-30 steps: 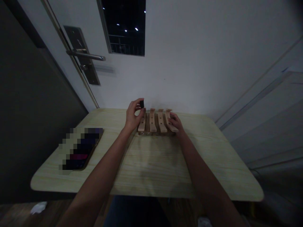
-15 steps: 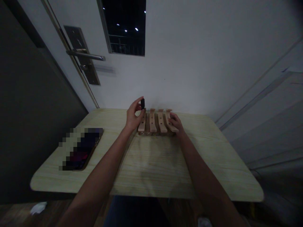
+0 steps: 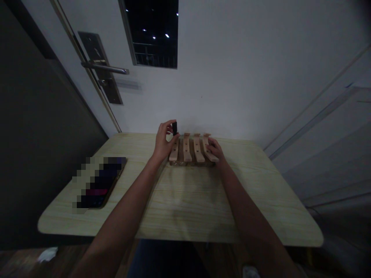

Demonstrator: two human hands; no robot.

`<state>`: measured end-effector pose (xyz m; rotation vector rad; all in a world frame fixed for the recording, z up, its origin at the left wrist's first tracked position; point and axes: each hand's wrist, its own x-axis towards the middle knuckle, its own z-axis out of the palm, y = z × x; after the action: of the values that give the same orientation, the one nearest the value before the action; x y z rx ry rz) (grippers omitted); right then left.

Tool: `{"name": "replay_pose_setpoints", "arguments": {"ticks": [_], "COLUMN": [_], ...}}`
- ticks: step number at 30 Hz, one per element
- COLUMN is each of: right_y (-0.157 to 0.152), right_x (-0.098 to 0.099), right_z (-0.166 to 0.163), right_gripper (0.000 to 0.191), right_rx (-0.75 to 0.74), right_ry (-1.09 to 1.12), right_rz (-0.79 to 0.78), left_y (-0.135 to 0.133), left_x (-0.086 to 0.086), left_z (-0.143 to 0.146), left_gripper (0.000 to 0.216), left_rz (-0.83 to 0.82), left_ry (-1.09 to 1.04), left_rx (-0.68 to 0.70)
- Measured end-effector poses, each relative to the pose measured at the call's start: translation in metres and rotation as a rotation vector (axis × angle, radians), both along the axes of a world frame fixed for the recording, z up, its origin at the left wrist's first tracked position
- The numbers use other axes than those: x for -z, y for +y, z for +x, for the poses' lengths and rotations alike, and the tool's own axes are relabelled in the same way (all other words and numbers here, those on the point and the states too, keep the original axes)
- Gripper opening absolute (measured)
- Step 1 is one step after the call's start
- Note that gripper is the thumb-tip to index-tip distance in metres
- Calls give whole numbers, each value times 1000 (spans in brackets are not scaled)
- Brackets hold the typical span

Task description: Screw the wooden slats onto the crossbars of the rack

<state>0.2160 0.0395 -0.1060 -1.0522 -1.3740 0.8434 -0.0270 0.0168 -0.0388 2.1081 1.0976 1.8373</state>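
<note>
A small wooden rack (image 3: 191, 152) with several upright slats lies near the far edge of the pale wooden table (image 3: 185, 200). My left hand (image 3: 162, 143) pinches a small black object (image 3: 174, 127) between thumb and fingers, just above the top of the rack's leftmost slat. My right hand (image 3: 215, 150) rests on the rack's rightmost slat, its fingers curled over the wood and pressing it down.
A phone with a blurred screen (image 3: 100, 182) lies on the table's left part. A white wall rises right behind the table. A door with a metal handle (image 3: 104, 68) stands at the left, and a dark window (image 3: 152, 33) is above.
My left hand has turned the black object a little and shifted it slightly over the leftmost slat. My right hand has stayed on the rack.
</note>
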Motion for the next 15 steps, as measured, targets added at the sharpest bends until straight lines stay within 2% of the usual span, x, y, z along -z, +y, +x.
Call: {"name": "replay_pose_setpoints", "arguments": {"ticks": [5, 15], "right_y": [2, 4], "right_x": [1, 4], "right_z": [1, 3], "right_gripper": [30, 34], "right_rx": [21, -2], "right_ry": [3, -14], "right_rz": [-9, 9], "left_y": [2, 0], "left_x": [1, 2], "left_z": [-2, -1], "left_gripper": [47, 48], "left_rz": [-46, -45], "left_ry": [-86, -43], "left_rx": [15, 96]}}
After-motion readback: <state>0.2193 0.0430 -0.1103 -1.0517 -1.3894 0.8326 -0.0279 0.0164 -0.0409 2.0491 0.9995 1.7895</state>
